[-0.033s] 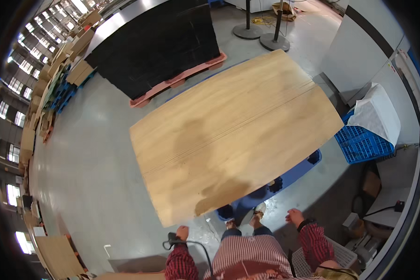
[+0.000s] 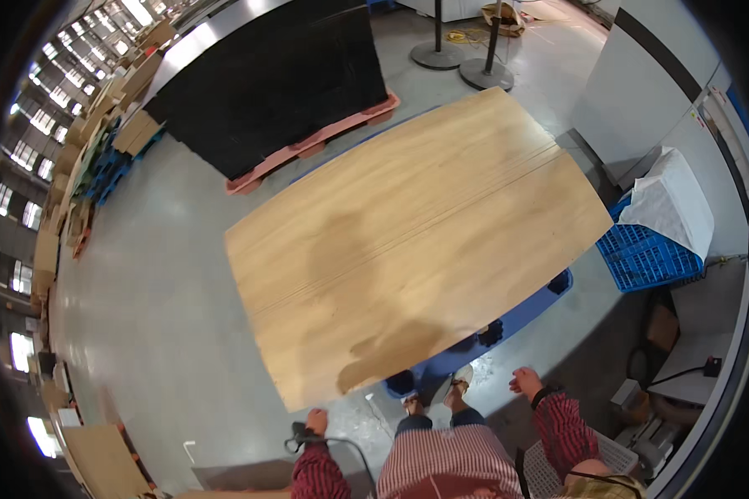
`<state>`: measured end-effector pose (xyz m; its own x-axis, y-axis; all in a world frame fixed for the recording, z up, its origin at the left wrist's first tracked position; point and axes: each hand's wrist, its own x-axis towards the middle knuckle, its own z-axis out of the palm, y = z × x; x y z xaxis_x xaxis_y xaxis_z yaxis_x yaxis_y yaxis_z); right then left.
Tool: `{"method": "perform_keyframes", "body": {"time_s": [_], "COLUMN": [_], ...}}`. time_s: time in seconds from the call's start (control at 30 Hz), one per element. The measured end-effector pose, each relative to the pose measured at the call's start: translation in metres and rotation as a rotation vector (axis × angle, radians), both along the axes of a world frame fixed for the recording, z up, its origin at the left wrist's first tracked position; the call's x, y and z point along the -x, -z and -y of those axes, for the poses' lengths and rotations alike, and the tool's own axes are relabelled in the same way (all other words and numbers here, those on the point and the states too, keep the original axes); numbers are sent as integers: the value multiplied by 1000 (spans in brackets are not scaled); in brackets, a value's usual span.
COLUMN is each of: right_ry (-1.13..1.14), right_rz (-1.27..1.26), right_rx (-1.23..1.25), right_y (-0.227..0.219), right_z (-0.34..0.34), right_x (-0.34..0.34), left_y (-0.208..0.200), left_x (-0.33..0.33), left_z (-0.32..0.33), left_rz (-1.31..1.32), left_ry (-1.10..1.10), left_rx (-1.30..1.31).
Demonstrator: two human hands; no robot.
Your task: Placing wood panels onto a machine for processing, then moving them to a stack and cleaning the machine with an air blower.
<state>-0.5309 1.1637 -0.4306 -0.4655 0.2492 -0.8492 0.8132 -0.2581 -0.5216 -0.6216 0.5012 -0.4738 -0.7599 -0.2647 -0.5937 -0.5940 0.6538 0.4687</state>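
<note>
Tan board (image 2: 416, 241) lies on the blue pallet (image 2: 528, 313). Left hand (image 2: 316, 422), loosely curled, is just beside the board's near-left corner; right hand (image 2: 525, 382), partly curled, is apart from its near edge.

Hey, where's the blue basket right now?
At the head view's right, the blue basket is beside the right corner of the wooden board, partly under a white sheet.

A rectangular light-brown wooden board (image 2: 424, 241) lies flat mid-frame, its length running from lower left to upper right. Thin dark lines run lengthwise along its surface.
</note>
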Motion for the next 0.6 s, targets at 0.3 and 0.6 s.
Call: {"method": "perform_keyframes", "body": {"time_s": [0.3,0.6], "right_ry": [341,309], "right_rz": [-47,-47], "right_rx": [-54,-219], "right_y": [102,97], "right_z": [-50,-71], "right_x": [184,173], "left_y": [44,103], "left_x": [92,108], "left_z": [103,100], "left_rz": [169,-65], "left_ry": [69,-12], "left_rx": [590,330]}}
